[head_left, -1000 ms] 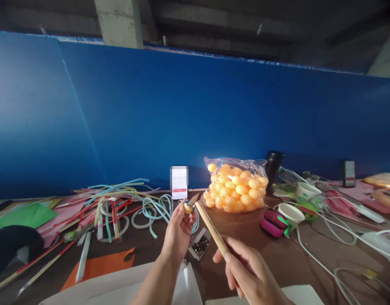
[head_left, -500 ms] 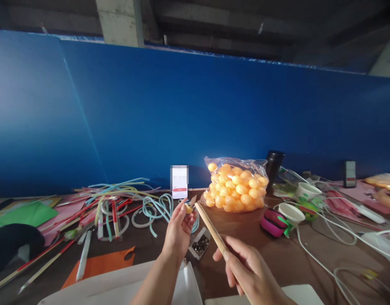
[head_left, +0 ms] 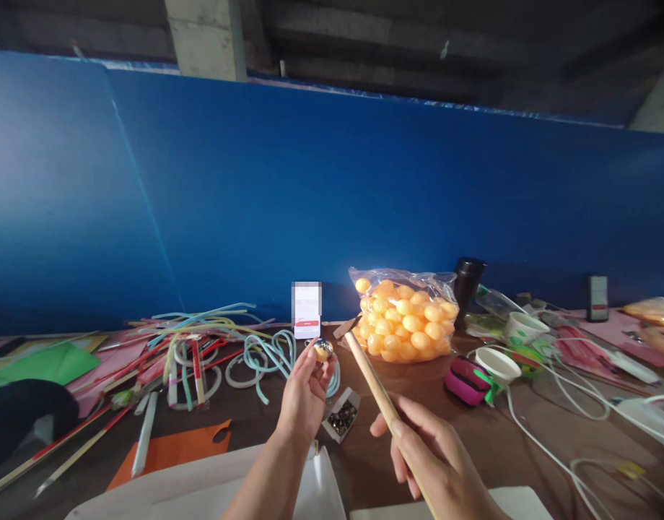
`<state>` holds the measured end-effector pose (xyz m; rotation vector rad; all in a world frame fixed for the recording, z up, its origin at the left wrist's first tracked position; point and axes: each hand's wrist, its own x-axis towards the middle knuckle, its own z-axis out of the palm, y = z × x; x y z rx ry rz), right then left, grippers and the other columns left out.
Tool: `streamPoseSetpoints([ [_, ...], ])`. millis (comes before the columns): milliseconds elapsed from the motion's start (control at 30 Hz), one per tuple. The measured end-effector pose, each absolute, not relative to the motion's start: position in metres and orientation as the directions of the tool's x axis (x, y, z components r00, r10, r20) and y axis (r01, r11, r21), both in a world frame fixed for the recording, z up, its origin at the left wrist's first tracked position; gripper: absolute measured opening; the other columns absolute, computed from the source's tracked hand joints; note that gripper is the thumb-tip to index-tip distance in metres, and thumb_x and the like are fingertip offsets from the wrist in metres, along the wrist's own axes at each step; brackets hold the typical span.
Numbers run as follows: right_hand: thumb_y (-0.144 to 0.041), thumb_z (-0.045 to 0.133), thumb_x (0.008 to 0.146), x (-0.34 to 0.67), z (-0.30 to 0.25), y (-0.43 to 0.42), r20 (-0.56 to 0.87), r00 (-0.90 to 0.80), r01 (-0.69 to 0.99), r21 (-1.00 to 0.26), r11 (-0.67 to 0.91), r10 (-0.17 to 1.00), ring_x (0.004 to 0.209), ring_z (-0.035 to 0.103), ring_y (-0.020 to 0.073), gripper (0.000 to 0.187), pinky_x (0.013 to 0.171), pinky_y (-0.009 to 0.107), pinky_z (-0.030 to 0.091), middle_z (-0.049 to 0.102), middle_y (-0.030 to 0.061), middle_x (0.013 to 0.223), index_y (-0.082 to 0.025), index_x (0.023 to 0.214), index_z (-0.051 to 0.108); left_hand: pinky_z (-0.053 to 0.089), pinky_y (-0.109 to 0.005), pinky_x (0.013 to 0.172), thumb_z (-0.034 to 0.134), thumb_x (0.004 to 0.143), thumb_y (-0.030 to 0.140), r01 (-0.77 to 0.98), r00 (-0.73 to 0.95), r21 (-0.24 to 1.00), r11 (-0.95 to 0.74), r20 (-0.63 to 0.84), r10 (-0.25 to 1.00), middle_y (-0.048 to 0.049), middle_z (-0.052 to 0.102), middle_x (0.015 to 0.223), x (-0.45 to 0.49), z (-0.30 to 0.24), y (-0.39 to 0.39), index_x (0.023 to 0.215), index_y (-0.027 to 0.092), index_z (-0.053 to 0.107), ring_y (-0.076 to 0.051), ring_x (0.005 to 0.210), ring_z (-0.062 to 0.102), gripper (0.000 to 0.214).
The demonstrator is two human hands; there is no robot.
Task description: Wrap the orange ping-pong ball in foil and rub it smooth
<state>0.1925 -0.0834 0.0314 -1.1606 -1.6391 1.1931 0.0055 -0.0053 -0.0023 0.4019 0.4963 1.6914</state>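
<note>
Between the fingertips of my left hand [head_left: 304,397] is a small shiny metal ball [head_left: 323,351], silvery with a golden reflection. My right hand [head_left: 432,451] is closed around a pale wooden stick [head_left: 371,375], which slants up and to the left. The stick's upper end stands to the right of the ball, apart from it. Below the left fingers lies a small open box [head_left: 330,432] holding many dark metal bits. Behind the hands a phone [head_left: 307,310] with a lit screen leans upright against the blue wall.
A clear bag of orange balls [head_left: 402,318] sits behind the stick, with a black bottle [head_left: 469,289] beside it. Tubes [head_left: 267,354] and sticks lie tangled at left. At right are a magenta pouch [head_left: 466,380], a paper cup [head_left: 497,365], white cables and another person's hand [head_left: 660,339].
The stick's tip has moved right, away from the ball, along with my right hand. My left hand stays nearly in place, and more of the ball shows now.
</note>
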Motion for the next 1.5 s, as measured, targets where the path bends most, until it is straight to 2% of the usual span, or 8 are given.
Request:
streamPoseSetpoints([
  [267, -0.054, 0.046, 0.092, 0.187, 0.032, -0.086, 0.102, -0.309, 0.224, -0.959, 0.176, 0.946, 0.038, 0.039, 0.0081, 0.043, 0.037, 0.018, 0.034, 0.050, -0.0049, 0.050, -0.015, 0.099, 0.062, 0.058, -0.021, 0.072, 0.062, 0.085, 0.015, -0.862, -0.128, 0.501, -0.076, -0.070, 0.989, -0.0068, 0.072, 0.087, 0.004, -0.004, -0.004, 0.091, 0.012, 0.067, -0.013, 0.076, 0.070, 0.009],
  [500, -0.056, 0.046, 0.091, 0.185, 0.033, -0.087, 0.065, -0.327, 0.286, -0.944, 0.164, 0.943, 0.038, 0.040, 0.0080, 0.044, 0.036, 0.017, 0.034, 0.050, -0.0050, 0.048, -0.016, 0.091, 0.063, 0.057, -0.020, 0.068, 0.061, 0.086, 0.016, -0.845, -0.144, 0.528, -0.083, -0.074, 0.987, -0.0082, 0.071, 0.091, 0.006, -0.001, -0.006, 0.094, 0.012, 0.066, -0.012, 0.074, 0.068, 0.011],
  [667, -0.056, 0.047, 0.091, 0.186, 0.034, -0.086, 0.100, -0.321, 0.234, -0.955, 0.182, 0.942, 0.040, 0.042, 0.0089, 0.043, 0.037, 0.018, 0.036, 0.050, -0.0050, 0.050, -0.016, 0.095, 0.062, 0.057, -0.020, 0.067, 0.061, 0.085, 0.016, -0.856, -0.140, 0.510, -0.080, -0.081, 0.987, -0.0061, 0.069, 0.083, 0.006, -0.001, -0.006, 0.092, 0.011, 0.066, -0.011, 0.070, 0.067, 0.010],
  [1100, -0.053, 0.046, 0.091, 0.187, 0.031, -0.085, 0.072, -0.311, 0.286, -0.944, 0.166, 0.948, 0.038, 0.040, 0.0082, 0.043, 0.036, 0.018, 0.034, 0.050, -0.0052, 0.049, -0.015, 0.102, 0.063, 0.056, -0.019, 0.061, 0.059, 0.086, 0.016, -0.871, -0.139, 0.488, -0.057, -0.134, 0.981, -0.0064, 0.067, 0.079, 0.007, -0.002, -0.004, 0.092, 0.012, 0.065, -0.010, 0.065, 0.064, 0.009],
  [1233, -0.052, 0.046, 0.092, 0.193, 0.032, -0.082, 0.096, -0.282, 0.266, -0.948, 0.174, 0.954, 0.040, 0.042, 0.0091, 0.042, 0.037, 0.018, 0.035, 0.054, -0.0034, 0.053, -0.016, 0.103, 0.063, 0.055, -0.020, 0.061, 0.058, 0.087, 0.017, -0.871, -0.122, 0.489, -0.047, -0.123, 0.985, -0.0100, 0.069, 0.085, 0.005, -0.001, -0.005, 0.094, 0.011, 0.065, -0.010, 0.065, 0.063, 0.012],
  [1333, -0.050, 0.042, 0.095, 0.203, 0.032, -0.074, 0.107, -0.238, 0.348, -0.918, 0.188, 0.965, 0.040, 0.045, 0.0112, 0.040, 0.038, 0.021, 0.039, 0.052, -0.0040, 0.051, -0.016, 0.103, 0.062, 0.054, -0.019, 0.060, 0.056, 0.088, 0.019, -0.873, -0.110, 0.487, -0.036, -0.123, 0.986, -0.0129, 0.069, 0.085, 0.004, 0.001, -0.005, 0.093, 0.009, 0.065, -0.011, 0.064, 0.062, 0.014],
  [1367, -0.048, 0.044, 0.094, 0.206, 0.032, -0.071, 0.127, -0.202, 0.402, -0.894, 0.201, 0.971, 0.042, 0.049, 0.0126, 0.037, 0.039, 0.022, 0.040, 0.059, -0.0016, 0.058, -0.017, 0.107, 0.061, 0.054, -0.019, 0.059, 0.056, 0.089, 0.019, -0.873, -0.113, 0.486, -0.039, -0.125, 0.986, -0.0131, 0.069, 0.084, 0.003, 0.001, -0.005, 0.092, 0.008, 0.065, -0.010, 0.063, 0.062, 0.015],
  [1500, -0.028, 0.046, 0.092, 0.215, 0.030, -0.059, 0.188, -0.167, 0.698, -0.671, 0.251, 0.968, 0.074, 0.068, 0.0215, 0.024, 0.065, 0.029, 0.050, 0.072, 0.0049, 0.088, -0.022, 0.111, 0.060, 0.053, -0.019, 0.056, 0.053, 0.090, 0.018, -0.874, -0.152, 0.482, -0.061, -0.153, 0.976, -0.0122, 0.069, 0.082, 0.003, 0.002, -0.004, 0.091, 0.009, 0.065, -0.010, 0.060, 0.061, 0.015],
])
